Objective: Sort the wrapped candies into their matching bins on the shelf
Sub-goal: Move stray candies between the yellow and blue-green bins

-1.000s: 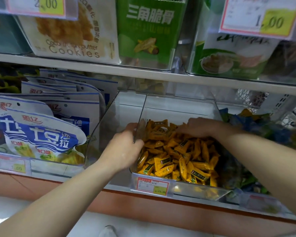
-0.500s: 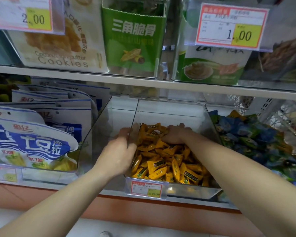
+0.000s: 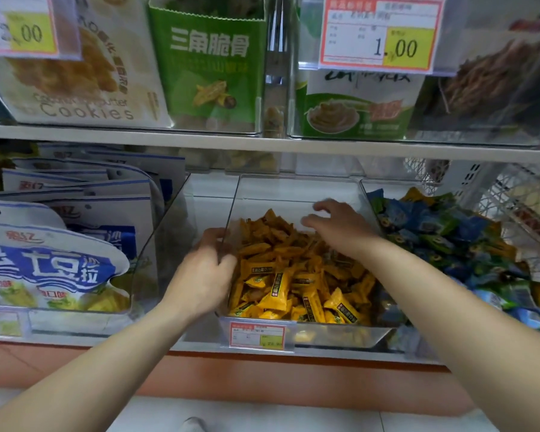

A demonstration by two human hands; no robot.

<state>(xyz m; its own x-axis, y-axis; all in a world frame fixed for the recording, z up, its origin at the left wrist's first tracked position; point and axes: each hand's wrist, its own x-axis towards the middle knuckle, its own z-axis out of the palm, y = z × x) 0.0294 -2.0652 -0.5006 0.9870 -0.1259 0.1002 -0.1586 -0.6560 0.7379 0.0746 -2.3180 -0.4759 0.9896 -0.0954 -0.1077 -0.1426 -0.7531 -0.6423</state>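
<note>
The left hand (image 3: 203, 275) is curled over the left wall of the clear bin (image 3: 293, 193). Its fingers are bent round the wall's top edge, though motion blur hides exactly how each finger lies. The right hand (image 3: 340, 227) is inside the same bin toward the back. Its fingers are spread and slightly bent, the palm faces down over the heap, and nothing can be seen in its grasp. It too is blurred, so I cannot tell whether the fingertips touch the candies.

Between the two hands and just below them, the yellow wrapped candies (image 3: 293, 275) fill the bin in a loose pile that is higher toward the back. On the bin's front lip, nearer the person than either hand, is a small red and yellow price tag (image 3: 258, 336).

Just right of the right hand, past the bin's right wall, is a heap of blue and green wrapped candies (image 3: 449, 241). Beyond that is a white wire basket (image 3: 496, 188). Left of the left hand, across a narrow gap, white and blue snack bags (image 3: 50, 263) stand in a row in another clear holder.

Above both hands runs the upper shelf (image 3: 262, 145). It carries a cookie box (image 3: 85, 88), a green box (image 3: 209, 67) and a price label reading 1.00 (image 3: 381, 35).
</note>
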